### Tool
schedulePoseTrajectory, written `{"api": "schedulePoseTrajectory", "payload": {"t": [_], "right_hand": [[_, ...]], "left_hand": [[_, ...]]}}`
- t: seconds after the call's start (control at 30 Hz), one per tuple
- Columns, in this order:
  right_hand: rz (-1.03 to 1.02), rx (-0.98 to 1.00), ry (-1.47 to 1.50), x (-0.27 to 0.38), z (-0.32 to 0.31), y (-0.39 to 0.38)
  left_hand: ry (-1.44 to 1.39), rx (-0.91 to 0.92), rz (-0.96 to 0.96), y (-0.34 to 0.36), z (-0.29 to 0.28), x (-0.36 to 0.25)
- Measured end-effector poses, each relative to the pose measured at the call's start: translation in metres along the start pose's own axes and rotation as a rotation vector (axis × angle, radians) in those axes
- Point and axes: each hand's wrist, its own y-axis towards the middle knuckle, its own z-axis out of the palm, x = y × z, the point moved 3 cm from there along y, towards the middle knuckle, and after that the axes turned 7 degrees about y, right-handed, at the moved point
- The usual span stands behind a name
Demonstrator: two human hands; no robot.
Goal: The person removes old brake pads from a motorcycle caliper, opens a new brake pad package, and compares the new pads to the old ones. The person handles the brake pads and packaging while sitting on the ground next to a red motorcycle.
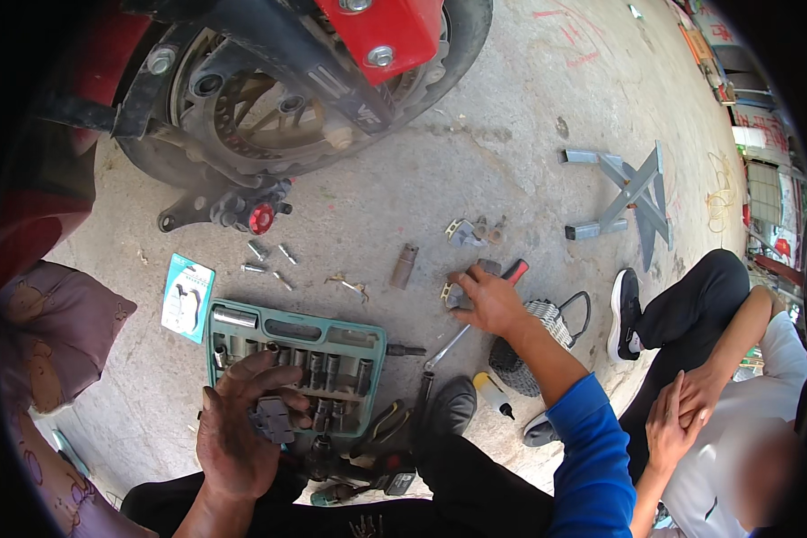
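Note:
My left hand (242,439) is held palm up above a socket set. Its fingers curl round a grey brake pad (272,420). Out on the concrete, my right hand (493,303) has thumb and fingers on a brake pad (448,293) with a yellowish metal edge. A long tool with a red handle (516,272) passes under that hand, its shiny shaft slanting toward my knee. Just beyond the fingers lies a silver pad-like piece (462,233) beside small round parts. A brake caliper (242,208) with a red cap rests by the wheel.
A motorcycle wheel (462,54) stands at the far side. The green socket case (381,359) lies before me, with bolts (258,251) and a packet (186,296) nearby. A bottle (491,394), a basket (547,323), a folding metal stand (632,193) and a seated person (735,394) are right.

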Motion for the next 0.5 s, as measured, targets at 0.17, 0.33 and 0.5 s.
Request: {"api": "schedulePoseTrajectory", "payload": {"t": [0.17, 0.33, 0.5], "right_hand": [[0.057, -0.091, 0.275, -0.007, -0.007, -0.017], [0.254, -0.357, 0.316, -0.013, -0.037, -0.007], [0.363, -0.347, 0.069, -0.006, -0.055, 0.039]], "left_hand": [[-0.004, -0.011, -0.01, 0.0, -0.002, 0.0], [-0.004, -0.02, -0.004, -0.001, -0.003, 0.001], [0.021, -0.021, 0.0, 0.002, -0.003, 0.002]]}}
